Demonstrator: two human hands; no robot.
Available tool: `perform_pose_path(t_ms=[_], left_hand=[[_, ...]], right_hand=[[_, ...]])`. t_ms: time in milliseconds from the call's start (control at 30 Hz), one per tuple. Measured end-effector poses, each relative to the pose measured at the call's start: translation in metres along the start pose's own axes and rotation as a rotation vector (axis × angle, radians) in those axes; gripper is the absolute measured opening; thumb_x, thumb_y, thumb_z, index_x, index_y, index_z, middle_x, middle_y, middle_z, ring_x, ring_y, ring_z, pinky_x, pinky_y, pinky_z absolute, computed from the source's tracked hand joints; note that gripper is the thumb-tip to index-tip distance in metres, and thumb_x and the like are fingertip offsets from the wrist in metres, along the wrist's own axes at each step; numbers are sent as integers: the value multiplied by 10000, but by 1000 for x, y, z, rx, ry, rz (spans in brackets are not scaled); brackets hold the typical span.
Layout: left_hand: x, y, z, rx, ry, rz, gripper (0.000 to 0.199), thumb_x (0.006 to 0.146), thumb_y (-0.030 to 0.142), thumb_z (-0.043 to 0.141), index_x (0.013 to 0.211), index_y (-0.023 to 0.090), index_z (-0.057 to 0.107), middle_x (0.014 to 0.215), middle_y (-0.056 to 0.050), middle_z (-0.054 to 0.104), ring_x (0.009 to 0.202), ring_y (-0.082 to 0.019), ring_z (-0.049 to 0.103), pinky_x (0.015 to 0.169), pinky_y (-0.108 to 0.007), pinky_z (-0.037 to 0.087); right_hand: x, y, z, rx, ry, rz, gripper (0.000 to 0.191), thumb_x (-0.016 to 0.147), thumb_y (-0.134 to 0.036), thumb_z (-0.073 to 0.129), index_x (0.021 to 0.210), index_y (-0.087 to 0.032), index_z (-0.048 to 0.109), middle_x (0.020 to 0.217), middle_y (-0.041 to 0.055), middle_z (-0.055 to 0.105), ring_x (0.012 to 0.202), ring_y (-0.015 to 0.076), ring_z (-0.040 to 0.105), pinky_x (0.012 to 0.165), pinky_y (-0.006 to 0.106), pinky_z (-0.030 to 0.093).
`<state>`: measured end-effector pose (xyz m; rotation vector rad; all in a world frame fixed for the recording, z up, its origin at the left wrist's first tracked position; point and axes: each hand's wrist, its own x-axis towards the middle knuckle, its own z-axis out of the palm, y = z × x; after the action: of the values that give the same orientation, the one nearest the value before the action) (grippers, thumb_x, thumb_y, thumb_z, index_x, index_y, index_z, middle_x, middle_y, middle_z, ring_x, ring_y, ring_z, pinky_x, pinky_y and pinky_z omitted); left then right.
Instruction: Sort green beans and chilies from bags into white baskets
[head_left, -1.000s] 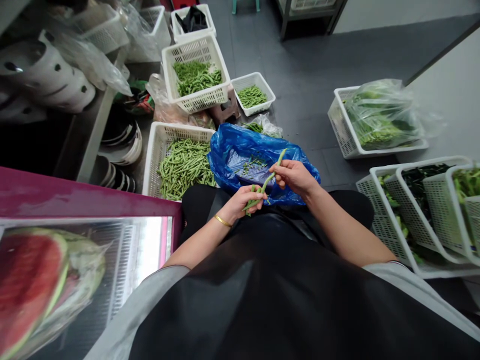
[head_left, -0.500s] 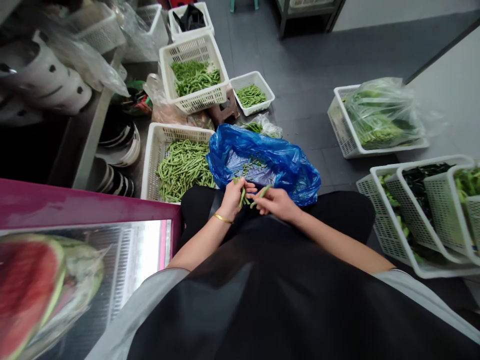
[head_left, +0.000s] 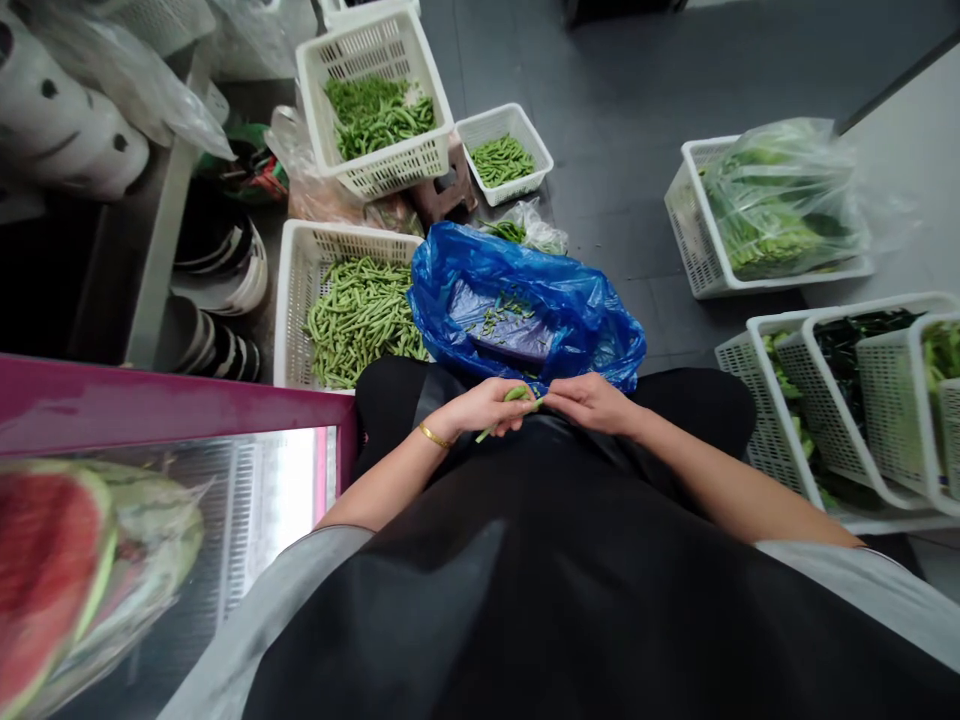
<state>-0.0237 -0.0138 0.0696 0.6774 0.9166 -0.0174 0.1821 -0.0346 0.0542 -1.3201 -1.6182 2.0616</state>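
Grey tiled floor (head_left: 600, 130) lies around a blue plastic bag (head_left: 592, 330). Left hand (head_left: 472, 408) and right hand (head_left: 591, 402), fingers curled closed, pinch a green bean (head_left: 517, 394) between them, just below the bag's edge; a white plastic basket (head_left: 292, 300) of beans sits left.

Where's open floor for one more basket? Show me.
Bare grey floor spreads between the small bean basket and the basket of bagged greens. A narrower strip runs between the blue plastic bag and the leaning baskets on the right. Left of the bag is crowded: the large bean basket abuts it.
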Motion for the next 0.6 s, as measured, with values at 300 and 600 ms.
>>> perform_pose_path(t_ms=[300, 600], left_hand=[[19, 23, -23, 36, 600, 232, 276, 734, 362, 740, 845, 186, 559, 602, 32, 533, 536, -96, 486, 531, -195, 377], [46, 14, -172, 560, 1289, -105, 376, 527, 237, 822, 771, 139, 554, 759, -60, 596, 901, -265, 610, 753, -281, 470]], right_hand=[[49, 13, -16, 644, 385, 131, 496, 798, -721, 466, 692, -237, 437, 475, -41, 407, 475, 151, 505, 486, 268, 424], [45, 53, -18, -940, -239, 229, 574, 842, -440, 641, 1318, -142, 521, 1258, 194, 595, 968, 282, 664, 736, 313, 496]])
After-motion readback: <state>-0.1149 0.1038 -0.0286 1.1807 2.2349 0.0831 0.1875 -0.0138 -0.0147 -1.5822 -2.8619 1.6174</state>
